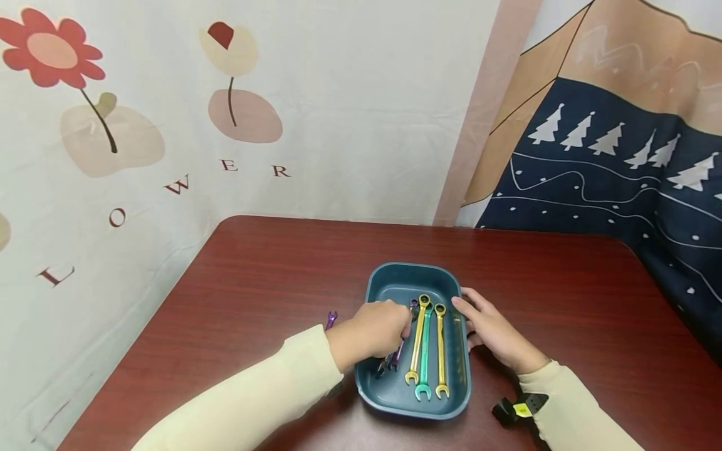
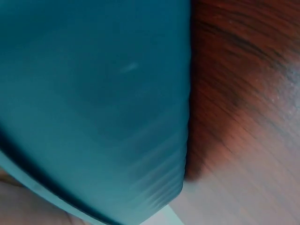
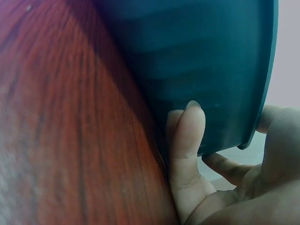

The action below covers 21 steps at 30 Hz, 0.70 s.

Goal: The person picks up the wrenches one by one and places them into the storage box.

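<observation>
A blue plastic tray (image 1: 414, 410) stands on the table with several combination wrenches in it. Two gold wrenches, one on the left (image 1: 416, 351) and one on the right (image 1: 440, 351), lie either side of a green wrench (image 1: 425, 357). My left hand (image 1: 376, 329) reaches in over the tray's left rim, fingers curled down at a purple wrench (image 1: 397, 358); its fingertips are mostly hidden. A darker wrench (image 1: 383, 364) shows partly below that hand. My right hand (image 1: 496, 332) grips the tray's right side, thumb at the rim and fingers (image 3: 187, 136) against the outer wall.
Another purple wrench (image 1: 331, 318) lies on the reddish-brown table (image 1: 271, 282) left of the tray, partly behind the left forearm. A black wrist device (image 1: 516, 408) sits at the right cuff. Printed cloths (image 1: 361, 113) hang behind the table.
</observation>
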Each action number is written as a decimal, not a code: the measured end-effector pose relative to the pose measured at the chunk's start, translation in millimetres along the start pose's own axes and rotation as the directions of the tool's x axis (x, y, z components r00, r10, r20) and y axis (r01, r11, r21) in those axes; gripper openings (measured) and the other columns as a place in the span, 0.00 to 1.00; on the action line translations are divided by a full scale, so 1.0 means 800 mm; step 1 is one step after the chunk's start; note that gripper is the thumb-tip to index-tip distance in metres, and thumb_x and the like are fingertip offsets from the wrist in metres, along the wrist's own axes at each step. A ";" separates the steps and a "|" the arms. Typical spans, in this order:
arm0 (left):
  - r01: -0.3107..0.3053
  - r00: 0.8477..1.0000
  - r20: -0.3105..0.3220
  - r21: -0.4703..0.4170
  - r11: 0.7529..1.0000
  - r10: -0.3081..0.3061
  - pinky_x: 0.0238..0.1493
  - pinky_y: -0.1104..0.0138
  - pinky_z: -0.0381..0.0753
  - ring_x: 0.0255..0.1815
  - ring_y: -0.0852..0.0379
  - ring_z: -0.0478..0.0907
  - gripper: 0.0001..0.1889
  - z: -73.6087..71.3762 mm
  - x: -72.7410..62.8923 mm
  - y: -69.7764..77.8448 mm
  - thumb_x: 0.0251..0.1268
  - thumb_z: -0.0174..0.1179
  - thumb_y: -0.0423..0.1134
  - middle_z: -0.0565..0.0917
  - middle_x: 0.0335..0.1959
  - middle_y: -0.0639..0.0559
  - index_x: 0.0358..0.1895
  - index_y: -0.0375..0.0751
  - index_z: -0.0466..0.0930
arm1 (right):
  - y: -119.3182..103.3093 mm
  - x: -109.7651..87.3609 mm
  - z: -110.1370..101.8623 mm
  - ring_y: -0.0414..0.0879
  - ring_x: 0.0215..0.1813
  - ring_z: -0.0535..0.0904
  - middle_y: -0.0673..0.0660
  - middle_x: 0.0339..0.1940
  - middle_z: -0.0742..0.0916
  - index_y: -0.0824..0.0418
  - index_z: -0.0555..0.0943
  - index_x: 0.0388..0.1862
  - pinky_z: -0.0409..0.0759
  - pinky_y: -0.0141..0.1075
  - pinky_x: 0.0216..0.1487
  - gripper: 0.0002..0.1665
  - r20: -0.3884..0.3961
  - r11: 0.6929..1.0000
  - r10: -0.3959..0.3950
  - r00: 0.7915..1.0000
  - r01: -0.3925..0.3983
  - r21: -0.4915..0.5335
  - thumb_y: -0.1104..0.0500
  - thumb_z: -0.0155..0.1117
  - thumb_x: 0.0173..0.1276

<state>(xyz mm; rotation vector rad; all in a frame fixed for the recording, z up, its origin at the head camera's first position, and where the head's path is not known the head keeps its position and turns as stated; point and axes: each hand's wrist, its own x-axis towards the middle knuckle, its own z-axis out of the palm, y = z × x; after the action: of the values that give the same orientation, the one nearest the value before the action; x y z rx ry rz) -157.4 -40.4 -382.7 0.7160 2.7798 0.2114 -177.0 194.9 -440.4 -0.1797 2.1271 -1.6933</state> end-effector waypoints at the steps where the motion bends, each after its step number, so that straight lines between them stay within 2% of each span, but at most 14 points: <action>1: 0.002 1.000 -0.004 0.005 1.000 -0.002 0.26 0.67 0.75 0.25 0.62 0.74 0.09 0.000 0.000 0.000 0.59 0.65 0.31 0.79 0.24 0.60 0.26 0.51 0.80 | 0.000 0.000 0.000 0.46 0.30 0.85 0.61 0.45 0.84 0.58 0.58 0.75 0.85 0.41 0.28 0.34 -0.003 1.000 0.002 1.000 -0.002 0.002 0.40 0.47 0.80; 9: -0.014 0.999 -0.029 0.062 0.998 0.015 0.18 0.69 0.72 0.18 0.62 0.72 0.11 0.004 -0.002 0.002 0.67 0.63 0.37 0.76 0.19 0.56 0.25 0.47 0.76 | 0.003 0.001 -0.001 0.46 0.30 0.85 0.60 0.42 0.84 0.58 0.57 0.75 0.85 0.42 0.28 0.35 0.009 1.000 -0.004 1.000 0.004 0.010 0.40 0.46 0.80; 14: -0.020 0.998 -0.065 0.097 0.995 0.026 0.19 0.70 0.73 0.19 0.62 0.73 0.08 0.005 -0.002 0.001 0.69 0.62 0.39 0.78 0.22 0.55 0.29 0.46 0.79 | 0.004 0.002 -0.001 0.46 0.30 0.84 0.60 0.41 0.84 0.57 0.58 0.75 0.84 0.42 0.28 0.35 -0.001 1.000 0.006 1.000 -0.006 0.009 0.40 0.47 0.80; 21: -0.063 0.993 -0.099 0.007 0.998 0.064 0.22 0.70 0.72 0.21 0.64 0.72 0.05 0.006 -0.005 -0.004 0.66 0.65 0.40 0.78 0.22 0.58 0.33 0.47 0.80 | 0.004 0.003 -0.001 0.46 0.30 0.84 0.59 0.41 0.84 0.57 0.58 0.75 0.84 0.42 0.28 0.34 -0.001 1.000 0.006 1.000 -0.006 0.010 0.40 0.47 0.80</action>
<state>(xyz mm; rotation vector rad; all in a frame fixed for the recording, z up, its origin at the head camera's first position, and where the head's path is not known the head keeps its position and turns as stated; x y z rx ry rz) -154.2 -44.4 -387.3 0.8167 2.8538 0.2604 -178.6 195.5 -443.8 -0.1687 2.1176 -1.7004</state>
